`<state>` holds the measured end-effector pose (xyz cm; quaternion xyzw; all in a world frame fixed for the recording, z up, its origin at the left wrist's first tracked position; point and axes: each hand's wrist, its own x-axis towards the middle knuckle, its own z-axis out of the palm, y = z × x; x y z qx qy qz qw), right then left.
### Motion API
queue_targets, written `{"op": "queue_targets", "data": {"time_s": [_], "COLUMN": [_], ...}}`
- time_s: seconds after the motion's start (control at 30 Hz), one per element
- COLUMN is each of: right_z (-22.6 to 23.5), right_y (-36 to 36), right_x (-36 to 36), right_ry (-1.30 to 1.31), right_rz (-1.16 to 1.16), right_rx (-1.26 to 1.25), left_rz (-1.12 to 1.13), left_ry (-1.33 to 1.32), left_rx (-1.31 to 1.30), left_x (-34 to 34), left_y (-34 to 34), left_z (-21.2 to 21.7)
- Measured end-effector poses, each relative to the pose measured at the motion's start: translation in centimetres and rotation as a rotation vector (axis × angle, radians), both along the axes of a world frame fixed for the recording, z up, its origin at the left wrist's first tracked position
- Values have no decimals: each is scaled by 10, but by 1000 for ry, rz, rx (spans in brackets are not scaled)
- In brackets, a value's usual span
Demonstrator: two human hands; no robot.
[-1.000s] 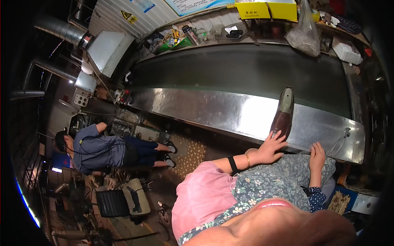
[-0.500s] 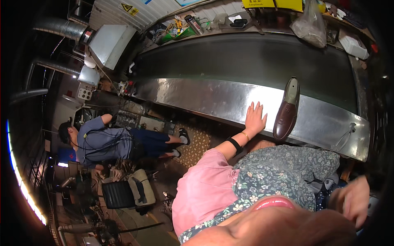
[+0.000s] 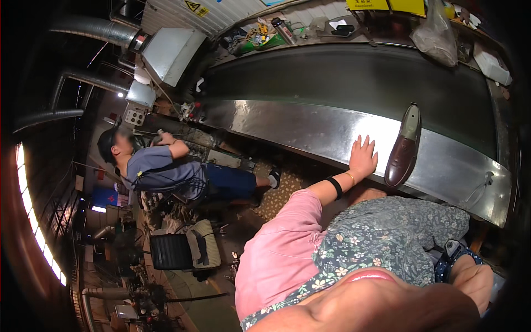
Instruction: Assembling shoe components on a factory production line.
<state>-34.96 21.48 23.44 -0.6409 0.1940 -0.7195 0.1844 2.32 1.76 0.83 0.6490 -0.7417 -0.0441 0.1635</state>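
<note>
My left hand [image 3: 363, 157] lies flat on the shiny metal ledge [image 3: 310, 123] along the front of a dark conveyor belt [image 3: 337, 74]. Its fingers are spread and it holds nothing. Just to its right, a dark brown leather loafer [image 3: 401, 161] rests with its toe toward me on the ledge and its heel over the belt. My right hand [image 3: 471, 279] is low at the right, by dark blue dotted cloth [image 3: 442, 271] and a small grey device [image 3: 454, 248]. Its fingers are mostly hidden, so I cannot tell if it grips anything.
A co-worker [image 3: 166, 169] in a blue-grey shirt stands left, near a black-backed chair [image 3: 170, 252]. Behind the belt, a shelf carries a flask [image 3: 284, 30], cables and a clear plastic bag [image 3: 437, 36]. A metal hood [image 3: 172, 52] hangs at the belt's left end.
The whole view has shifted, moving the scene rightward. My right hand has drawn in toward the dotted cloth beside my apron. The co-worker has turned and raised an arm. The loafer stays put.
</note>
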Motion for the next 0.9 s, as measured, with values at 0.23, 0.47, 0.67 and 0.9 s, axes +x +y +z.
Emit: {"op": "queue_targets", "data": {"time_s": [0.23, 0.47, 0.67, 0.9], "right_z": [-6, -8, -2, 6], "right_y": [0, -6, -24, -46], "right_x": [1, 12, 20, 31], "right_ry": [88, 163, 235, 317], "right_rz": [-145, -289, -371, -480], "right_rx": [-33, -86, -150, -232], "left_rz": [7, 2, 10, 6], "left_ry": [12, 1, 15, 22], "left_rx": [-59, -14, -20, -15], "left_x": [5, 3, 4, 6], "left_y": [0, -2, -2, 1], "left_z": [-16, -5, -4, -8]}}
